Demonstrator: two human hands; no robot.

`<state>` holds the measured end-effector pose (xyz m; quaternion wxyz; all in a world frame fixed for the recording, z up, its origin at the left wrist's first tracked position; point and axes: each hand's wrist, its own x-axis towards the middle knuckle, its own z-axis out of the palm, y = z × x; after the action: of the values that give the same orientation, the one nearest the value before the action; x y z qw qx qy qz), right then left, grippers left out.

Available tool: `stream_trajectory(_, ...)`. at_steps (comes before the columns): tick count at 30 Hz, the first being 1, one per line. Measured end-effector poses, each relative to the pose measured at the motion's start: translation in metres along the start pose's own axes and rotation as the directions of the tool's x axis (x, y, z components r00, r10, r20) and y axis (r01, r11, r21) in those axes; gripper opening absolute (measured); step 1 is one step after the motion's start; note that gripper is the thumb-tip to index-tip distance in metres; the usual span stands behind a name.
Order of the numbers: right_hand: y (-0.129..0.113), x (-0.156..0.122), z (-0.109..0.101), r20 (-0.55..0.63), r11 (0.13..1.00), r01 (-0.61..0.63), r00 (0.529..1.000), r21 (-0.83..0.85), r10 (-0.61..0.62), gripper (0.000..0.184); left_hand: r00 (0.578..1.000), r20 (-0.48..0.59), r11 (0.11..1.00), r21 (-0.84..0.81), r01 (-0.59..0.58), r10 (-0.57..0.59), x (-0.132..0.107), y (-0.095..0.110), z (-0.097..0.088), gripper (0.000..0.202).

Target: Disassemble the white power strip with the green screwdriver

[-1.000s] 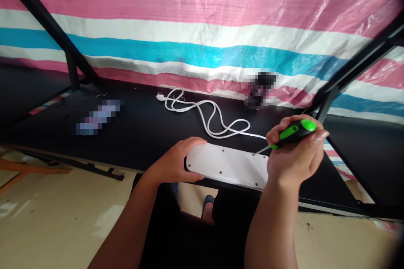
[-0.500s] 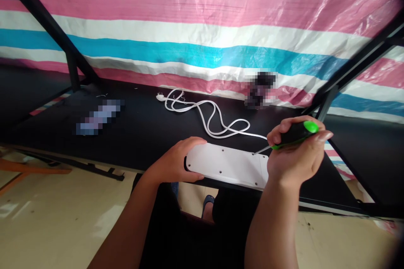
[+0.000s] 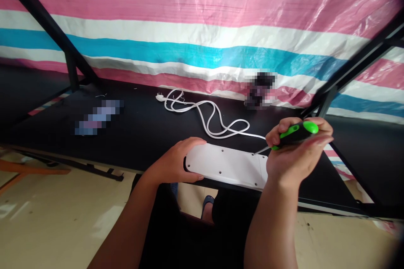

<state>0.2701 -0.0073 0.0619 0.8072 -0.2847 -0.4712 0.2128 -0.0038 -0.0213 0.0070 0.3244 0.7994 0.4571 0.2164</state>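
A white power strip (image 3: 233,164) lies with its screw-holed underside up at the table's front edge. My left hand (image 3: 176,159) grips its left end, thumb on the near side and fingers on the far side. In my right hand (image 3: 296,151) is a screwdriver (image 3: 295,133) with a black and green handle. Its shaft slants down to the left, and the tip meets a hole near the strip's far edge. The right end of the strip is hidden behind my right hand and wrist. A white power cord (image 3: 217,122) runs from that end.
The cord lies in loose loops on the black table (image 3: 139,122), its plug (image 3: 160,97) to the left. Blurred items lie at the left and back right. Black metal posts (image 3: 53,29) slant up at both sides before a striped plastic sheet (image 3: 195,4).
The screwdriver handle has turned in my right hand, showing a green patch on its side, and my right fingers have shifted around it. My left hand and the power strip stay in place.
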Motion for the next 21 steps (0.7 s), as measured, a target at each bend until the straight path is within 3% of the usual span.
stream_trajectory(3,0.0030,0.0011,-0.0003,0.026,0.999,0.044,0.999,-0.026,-0.043,0.032,1.000,-0.003,1.000,-0.005,0.004,-0.004,-0.0001,-0.0001,0.0000,0.092)
stream_trajectory(9,-0.0025,0.0015,0.0027,-0.027,0.997,-0.052,0.998,-0.058,0.050,0.044,1.000,-0.001,1.000,-0.005,0.005,-0.005,-0.0001,-0.0005,-0.0002,0.092)
stream_trajectory(15,0.0014,0.0027,0.0011,0.025,0.998,0.022,0.999,-0.054,-0.021,0.030,1.000,-0.001,1.000,-0.014,0.004,-0.004,0.0001,-0.0009,-0.0001,0.092)
stream_trajectory(21,-0.0046,0.0033,0.0031,-0.038,0.994,-0.101,0.994,-0.041,0.099,0.048,1.000,-0.014,1.000,-0.008,-0.006,0.006,0.0002,-0.0004,0.0002,0.091)
